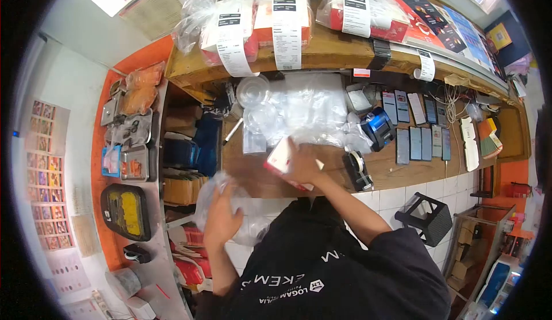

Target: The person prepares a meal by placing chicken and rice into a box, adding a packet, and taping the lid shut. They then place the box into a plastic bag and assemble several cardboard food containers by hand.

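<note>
My right hand (306, 167) grips a flat white and red box (282, 159) over the front edge of the wooden counter (397, 173). My left hand (221, 219) is lower left, below the counter edge, its fingers closed on a crumpled clear plastic bag (211, 190). The box is tilted, with one end toward the pile of clear plastic wrap (305, 107) on the counter.
A tape dispenser (357, 170) and a small blue label printer (378, 127) stand right of the box. Several phones (422, 142) lie in rows further right. Bagged parcels with labels (276, 24) sit on the upper shelf. A black stool (425, 216) stands on the floor.
</note>
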Demonstrator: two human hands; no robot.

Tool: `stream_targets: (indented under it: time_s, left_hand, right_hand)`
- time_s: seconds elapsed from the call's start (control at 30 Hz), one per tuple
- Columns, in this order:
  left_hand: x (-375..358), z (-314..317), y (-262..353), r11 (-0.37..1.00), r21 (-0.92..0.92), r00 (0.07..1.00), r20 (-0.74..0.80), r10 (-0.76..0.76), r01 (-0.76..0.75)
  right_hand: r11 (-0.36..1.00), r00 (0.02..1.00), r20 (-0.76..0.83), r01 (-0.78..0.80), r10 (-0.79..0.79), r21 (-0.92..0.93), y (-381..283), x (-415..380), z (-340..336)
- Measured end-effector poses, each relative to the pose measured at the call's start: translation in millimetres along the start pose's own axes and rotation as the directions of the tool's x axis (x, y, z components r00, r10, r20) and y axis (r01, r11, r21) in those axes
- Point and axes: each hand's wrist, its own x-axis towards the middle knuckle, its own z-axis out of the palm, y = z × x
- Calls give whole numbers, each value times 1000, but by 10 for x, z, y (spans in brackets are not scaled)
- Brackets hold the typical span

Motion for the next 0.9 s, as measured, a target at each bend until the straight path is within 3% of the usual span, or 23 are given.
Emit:
stream_targets:
  time_s: [0.07, 0.2, 0.33, 0.37, 0.4, 0.5, 0.57, 0.63, 0.67, 0.73, 0.77, 0.87, 0.9]
  left_hand:
    - [293, 217, 206, 994, -47, 993, 59, 104, -101]
    - [731, 530, 801, 945, -161, 948, 102, 303, -285]
    - [1002, 508, 1053, 869, -342, 867, 225, 446, -358]
    - [1010, 481, 1057, 860, -378, 844, 280, 458, -342]
    - [1027, 429, 1034, 852, -411, 817, 332, 472, -325]
    - [1195, 470, 514, 756, -541, 702, 371, 608, -369]
    - [1119, 484, 262, 791, -481, 792, 273, 546, -379]
    - [1047, 515, -60, 876, -351, 878, 227, 422, -330]
    - [1030, 627, -214, 892, -295, 868, 264, 421, -344]
    - [986, 851, -499, 913, -185, 851, 334, 405, -362]
    - [943, 1035, -534, 953, -189, 890, 351, 290, -236]
    - [915, 1269, -445, 934, -267, 925, 230, 301, -238]
    - [927, 1259, -469, 936, -255, 927, 225, 300, -241]
  right_hand:
    - [995, 997, -29, -64, 67, 70, 31, -256, -720]
    - [982, 922, -378, -8, 80, 189, 9, -765, -1720]
    - [873, 837, -543, 311, -64, 375, -337, -1200, -2262]
    - [884, 813, -562, 365, -151, 291, -311, -1233, -2181]
    - [808, 839, -526, 402, -137, 431, -356, -1247, -2081]
    - [820, 857, -441, 443, -267, 363, -257, -1134, -1551]
    - [808, 889, -309, 442, -338, 390, -103, -985, -1079]
    - [922, 947, -141, 314, -288, 226, 102, -903, -640]
    - [958, 966, -59, 256, -251, 129, 176, -876, -485]
    - [953, 957, -80, 264, -278, -150, 276, -873, -294]
    - [922, 952, -85, 261, -296, -286, 309, -876, -215]
    - [913, 949, -10, 301, -316, -275, 76, -736, -181]
    - [878, 941, 2, 316, -338, -359, -15, -650, -67]
